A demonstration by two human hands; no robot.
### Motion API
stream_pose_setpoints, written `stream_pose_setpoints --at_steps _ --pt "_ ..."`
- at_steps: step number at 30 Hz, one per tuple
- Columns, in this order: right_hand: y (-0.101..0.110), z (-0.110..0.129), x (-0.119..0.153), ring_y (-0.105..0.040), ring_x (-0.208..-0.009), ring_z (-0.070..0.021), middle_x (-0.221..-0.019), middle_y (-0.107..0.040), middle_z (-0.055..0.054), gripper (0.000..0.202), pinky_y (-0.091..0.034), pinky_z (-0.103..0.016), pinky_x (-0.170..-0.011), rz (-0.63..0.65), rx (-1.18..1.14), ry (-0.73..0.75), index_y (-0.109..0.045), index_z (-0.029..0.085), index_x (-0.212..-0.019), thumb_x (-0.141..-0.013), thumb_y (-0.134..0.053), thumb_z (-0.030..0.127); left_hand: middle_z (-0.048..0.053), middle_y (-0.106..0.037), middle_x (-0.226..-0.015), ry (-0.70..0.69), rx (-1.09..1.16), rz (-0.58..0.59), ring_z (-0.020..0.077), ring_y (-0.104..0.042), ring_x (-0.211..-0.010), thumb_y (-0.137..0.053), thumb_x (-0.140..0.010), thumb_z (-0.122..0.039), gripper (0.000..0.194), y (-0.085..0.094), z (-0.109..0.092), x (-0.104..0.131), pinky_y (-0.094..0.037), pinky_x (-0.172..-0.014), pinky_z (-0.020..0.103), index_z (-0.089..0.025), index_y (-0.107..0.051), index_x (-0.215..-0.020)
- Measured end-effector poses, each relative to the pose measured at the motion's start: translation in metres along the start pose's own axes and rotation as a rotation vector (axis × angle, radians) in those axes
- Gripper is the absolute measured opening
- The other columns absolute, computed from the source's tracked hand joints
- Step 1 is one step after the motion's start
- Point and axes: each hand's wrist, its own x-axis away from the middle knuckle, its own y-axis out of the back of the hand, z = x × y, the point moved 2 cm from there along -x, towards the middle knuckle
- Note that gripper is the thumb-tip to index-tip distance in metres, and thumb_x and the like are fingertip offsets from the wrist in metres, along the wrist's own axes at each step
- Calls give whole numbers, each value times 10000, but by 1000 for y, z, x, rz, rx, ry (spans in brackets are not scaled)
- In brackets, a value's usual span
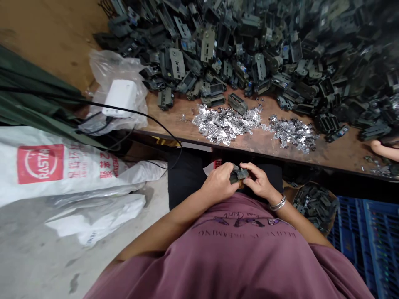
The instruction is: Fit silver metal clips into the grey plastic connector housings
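Close to my body, just below the table edge, both hands are closed around one dark grey-green plastic housing [238, 176]. My left hand [218, 182] grips its left end, the thumb and fingers wrapped over it. On its right end, my right hand [258, 181] pinches with thumb and fingers; a silver bangle circles that wrist. Something orange-brown shows under the housing, too small to make out. Across the table from my hands lie two heaps of small shiny metal pieces, a larger heap [222, 124] and a smaller heap [294, 132].
A big pile of similar dark housings [249, 70] covers the back of the wooden table [174, 120]. A white box [120, 97] with black cables sits on clear plastic at left. White sacks [77, 162], a container of housings [316, 205] and blue crates [374, 232] stand lower. Another person's arm [385, 150] shows at right.
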Motion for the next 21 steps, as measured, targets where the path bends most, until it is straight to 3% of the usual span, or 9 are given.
stream_pose_setpoints --at_steps 6,8,12,16,19,21 --pt "-5 1 -4 -559 -825 -173 -934 -562 -28 326 -490 -317 -738 50 -37 32 -553 263 -1220 -945 -503 431 57 -619 -805 113 88 52 225 -637 -771 -707 -750 -325 255 8 1 4 -512 -694 358 -181 -508 -821" --pt "-4 2 -4 -562 -848 -178 -962 -569 -35 339 -495 -327 -762 55 -35 34 -542 265 -1239 -953 -487 439 70 -642 -883 207 272 117 233 -649 -816 -742 -715 -341 332 12 4 4 -522 -726 373 -178 -516 -895" --pt "-5 4 -3 -588 -917 -191 -1033 -595 -57 382 -510 -347 -817 74 -28 17 -523 269 -1293 -975 -442 464 95 -662 -1044 347 870 351 233 -657 -963 -774 -675 -319 504 14 9 2 -523 -797 352 -169 -505 -1073" --pt "-6 8 2 -608 -1046 -212 -1190 -612 -96 440 -510 -366 -903 101 26 1 -470 264 -1385 -987 -424 446 77 -671 -988 448 1139 435 205 -648 -927 -756 -717 -305 499 11 13 2 -490 -808 333 -148 -552 -1145" --pt "12 7 2 -643 -902 -183 -1172 -627 -97 468 -538 -333 -809 69 104 -33 -435 262 -1425 -974 -483 378 86 -663 -1053 489 1270 424 191 -632 -922 -751 -741 -288 537 9 13 2 -484 -778 301 -163 -571 -1231" --pt "40 5 -2 -638 -786 -163 -1063 -654 -76 399 -538 -316 -739 -96 209 -64 -509 248 -1356 -965 -506 328 90 -640 -1112 542 1356 396 166 -622 -842 -738 -756 -278 586 9 14 1 -486 -683 269 -198 -547 -1304"
